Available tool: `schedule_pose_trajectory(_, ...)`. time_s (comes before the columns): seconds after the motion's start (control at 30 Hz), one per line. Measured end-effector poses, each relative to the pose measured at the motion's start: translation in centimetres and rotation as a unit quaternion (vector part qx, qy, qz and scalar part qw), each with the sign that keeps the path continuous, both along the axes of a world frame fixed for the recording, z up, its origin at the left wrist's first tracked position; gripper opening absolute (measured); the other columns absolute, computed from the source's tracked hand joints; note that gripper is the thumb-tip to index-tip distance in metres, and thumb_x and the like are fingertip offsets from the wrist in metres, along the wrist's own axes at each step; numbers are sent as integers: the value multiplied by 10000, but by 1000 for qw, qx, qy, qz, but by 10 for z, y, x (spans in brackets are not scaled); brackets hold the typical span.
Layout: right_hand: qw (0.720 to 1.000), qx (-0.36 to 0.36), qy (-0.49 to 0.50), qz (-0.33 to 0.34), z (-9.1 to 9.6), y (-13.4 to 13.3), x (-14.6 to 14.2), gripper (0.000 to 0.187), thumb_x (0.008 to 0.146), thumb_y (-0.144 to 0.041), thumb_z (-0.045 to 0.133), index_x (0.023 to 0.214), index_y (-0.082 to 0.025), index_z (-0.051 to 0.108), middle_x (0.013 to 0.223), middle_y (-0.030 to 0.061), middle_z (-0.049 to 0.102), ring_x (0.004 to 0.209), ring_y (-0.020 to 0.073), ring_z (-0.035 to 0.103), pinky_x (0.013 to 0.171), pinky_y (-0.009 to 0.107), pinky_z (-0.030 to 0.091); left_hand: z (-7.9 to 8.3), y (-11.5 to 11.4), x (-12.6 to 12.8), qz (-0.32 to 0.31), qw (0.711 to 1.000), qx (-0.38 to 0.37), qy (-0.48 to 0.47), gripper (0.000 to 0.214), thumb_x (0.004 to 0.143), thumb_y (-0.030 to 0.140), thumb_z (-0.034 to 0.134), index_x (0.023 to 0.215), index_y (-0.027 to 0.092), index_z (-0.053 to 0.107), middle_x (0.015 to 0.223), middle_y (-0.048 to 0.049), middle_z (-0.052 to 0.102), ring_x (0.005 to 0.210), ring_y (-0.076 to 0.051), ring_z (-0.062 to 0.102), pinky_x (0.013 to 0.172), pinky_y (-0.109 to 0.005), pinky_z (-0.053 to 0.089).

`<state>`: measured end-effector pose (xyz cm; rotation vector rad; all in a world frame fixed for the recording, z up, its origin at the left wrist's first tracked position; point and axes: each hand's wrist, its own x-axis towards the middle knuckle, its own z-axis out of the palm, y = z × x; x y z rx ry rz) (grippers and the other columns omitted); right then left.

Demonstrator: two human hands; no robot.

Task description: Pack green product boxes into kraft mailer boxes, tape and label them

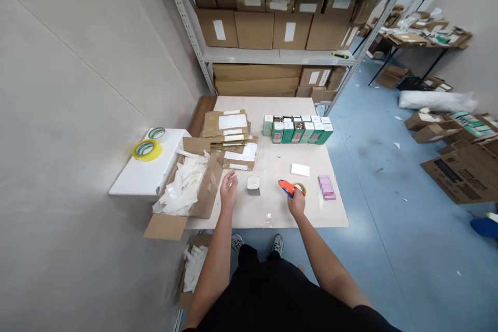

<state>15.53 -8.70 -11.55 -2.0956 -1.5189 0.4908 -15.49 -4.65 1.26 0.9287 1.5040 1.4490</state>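
Observation:
My right hand (297,203) is wrapped round an orange and blue tape dispenser (287,187) that carries a roll of yellowish tape. My left hand (229,190) is held over the table with its fingers apart and nothing in them. Just right of it, a small white box (253,183) stands on the table, apart from both hands. A flat white card or box (300,169) lies beyond the dispenser. Farther right are purple slips (327,188), partly blurred out.
Green and white boxes (298,132) stand in rows at the table's back right. Flattened cartons (229,132) are stacked at the back left. An open carton (208,184) of white wrapping sits left, beside tape rolls (147,150) on a white surface. Shelving (278,56) rises behind.

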Motion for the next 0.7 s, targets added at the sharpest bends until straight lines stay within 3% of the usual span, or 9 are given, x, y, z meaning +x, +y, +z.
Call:
schedule_pose_trajectory(0.17, 992, -115, 8, -46, -37, -19, 52, 197, 780, -124, 614, 968, -180, 628, 960, 149, 700, 966, 302, 674, 823, 389, 511, -9, -24, 26, -18, 998, -26, 61, 438, 873, 431, 701, 1264, 235, 673, 1398, -129, 654, 1196, -253, 676, 970, -369, 552)
schedule_pose_trajectory(0.3, 982, -177, 6, -63, -49, -29, 77, 182, 755, -194, 689, 931, -177, 647, 899, 152, 721, 891, 306, 699, 760, 385, 520, -13, -38, 31, -21, 995, -40, 91, 423, 861, 418, 703, 1239, 228, 694, 1364, -130, 676, 1133, -239, 696, 916, -354, 573)
schedule_pose_trajectory(0.4, 981, -186, -6, -57, -44, -30, 81, 232, 743, -292, 735, 939, -188, 664, 907, 131, 735, 883, 290, 710, 743, 355, 526, -14, -39, 33, -22, 993, -51, 102, 428, 851, 404, 702, 1238, 221, 697, 1353, -135, 681, 1120, -241, 698, 887, -346, 578)
schedule_pose_trajectory(0.53, 985, -154, -7, -74, -24, -26, 69, 278, 831, -291, 647, 1066, -149, 690, 1050, 189, 742, 1037, 312, 700, 817, 359, 526, -16, -28, 39, -32, 990, -63, 125, 413, 855, 360, 682, 1244, 219, 693, 1342, -132, 681, 1129, -245, 688, 885, -352, 579)
schedule_pose_trajectory(0.7, 993, -78, 84, 6, -1, -18, 34, 440, 857, -223, 581, 1282, -140, 658, 1244, 162, 711, 1105, 268, 692, 926, 364, 539, -24, -13, 42, -53, 984, -63, 158, 394, 851, 274, 665, 1241, 226, 695, 1349, -120, 665, 1119, -232, 673, 887, -349, 575)
